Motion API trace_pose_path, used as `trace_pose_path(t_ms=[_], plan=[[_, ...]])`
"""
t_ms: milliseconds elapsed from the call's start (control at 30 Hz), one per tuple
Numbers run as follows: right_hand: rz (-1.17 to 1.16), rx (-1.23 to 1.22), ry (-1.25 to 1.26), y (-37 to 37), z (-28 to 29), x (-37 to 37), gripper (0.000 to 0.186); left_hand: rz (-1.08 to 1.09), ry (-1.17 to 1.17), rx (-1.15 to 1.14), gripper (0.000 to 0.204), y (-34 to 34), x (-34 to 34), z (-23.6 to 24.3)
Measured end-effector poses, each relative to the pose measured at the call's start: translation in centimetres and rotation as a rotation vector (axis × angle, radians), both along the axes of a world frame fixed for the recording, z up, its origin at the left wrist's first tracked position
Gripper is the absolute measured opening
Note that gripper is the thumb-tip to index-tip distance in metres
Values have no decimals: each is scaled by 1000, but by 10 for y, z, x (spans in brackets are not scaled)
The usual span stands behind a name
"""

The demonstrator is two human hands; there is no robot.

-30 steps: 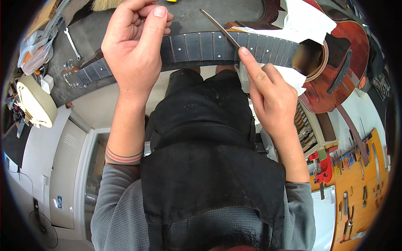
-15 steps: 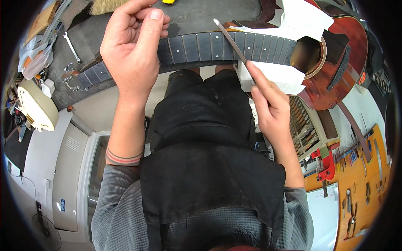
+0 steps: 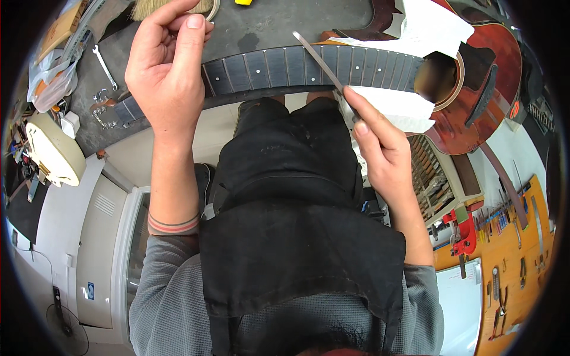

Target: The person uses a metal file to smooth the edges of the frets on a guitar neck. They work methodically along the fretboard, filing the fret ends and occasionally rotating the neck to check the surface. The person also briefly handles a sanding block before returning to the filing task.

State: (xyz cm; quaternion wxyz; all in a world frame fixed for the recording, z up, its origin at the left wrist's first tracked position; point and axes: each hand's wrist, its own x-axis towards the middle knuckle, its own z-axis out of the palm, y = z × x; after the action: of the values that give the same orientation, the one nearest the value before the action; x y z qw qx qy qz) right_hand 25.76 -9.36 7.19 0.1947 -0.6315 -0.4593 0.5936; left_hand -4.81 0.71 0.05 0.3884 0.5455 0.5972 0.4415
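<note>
My right hand [image 3: 383, 142] grips a narrow, file-like metal tool [image 3: 317, 59] by its dark handle. The index finger lies along the tool, and its pale tip points up and left across the fretboard. Beneath it stretches the dark fretboard [image 3: 273, 69] of an acoustic guitar, with metal frets and dot inlays. My left hand [image 3: 169, 77] is raised over the neck toward the headstock, thumb against curled fingers; whatever is between them is hidden. White paper [image 3: 395, 107] covers part of the red-brown guitar body [image 3: 504, 53] beside the sound hole.
A wrench [image 3: 105, 67], a brush [image 3: 148, 8] and a plastic bag [image 3: 56, 83] lie on the dark bench [image 3: 249, 24]. A cream guitar body [image 3: 56, 151] stands at left. At right are a box of tools [image 3: 430, 178], a red clamp [image 3: 462, 234] and a wooden tool board [image 3: 528, 291].
My left hand has shifted left along the neck, uncovering more frets. The tool in my right hand has moved slightly left, its tip a little lower.
</note>
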Motion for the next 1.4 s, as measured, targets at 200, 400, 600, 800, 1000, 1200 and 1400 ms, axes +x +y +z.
trace_pose_path(t_ms=[200, 400, 600, 800, 1000, 1200, 1400], plan=[[292, 258, -283, 17, -8, -5, 59, -1, -64, -37, 27, 2, -3, -4], [584, 475, -551, 45, -1, -17, 65, 27, -92, -63, 28, 4, -7, -4], [158, 309, -162, 6, -15, -5, 52, 34, -129, -71, 28, 5, -7, -2], [-17, 48, -19, -10, -2, -4, 52, 39, -149, -58, 28, 3, -8, -4], [491, 444, -523, 39, -6, -18, 67, 41, -156, -69, 28, 3, -8, -4], [219, 330, -113, 27, -19, -18, 56, 58, -182, -60, 27, 4, -10, -4], [-61, -147, 75, 4, 7, -14, 51, 131, -241, -70, 25, 0, 6, 4]])
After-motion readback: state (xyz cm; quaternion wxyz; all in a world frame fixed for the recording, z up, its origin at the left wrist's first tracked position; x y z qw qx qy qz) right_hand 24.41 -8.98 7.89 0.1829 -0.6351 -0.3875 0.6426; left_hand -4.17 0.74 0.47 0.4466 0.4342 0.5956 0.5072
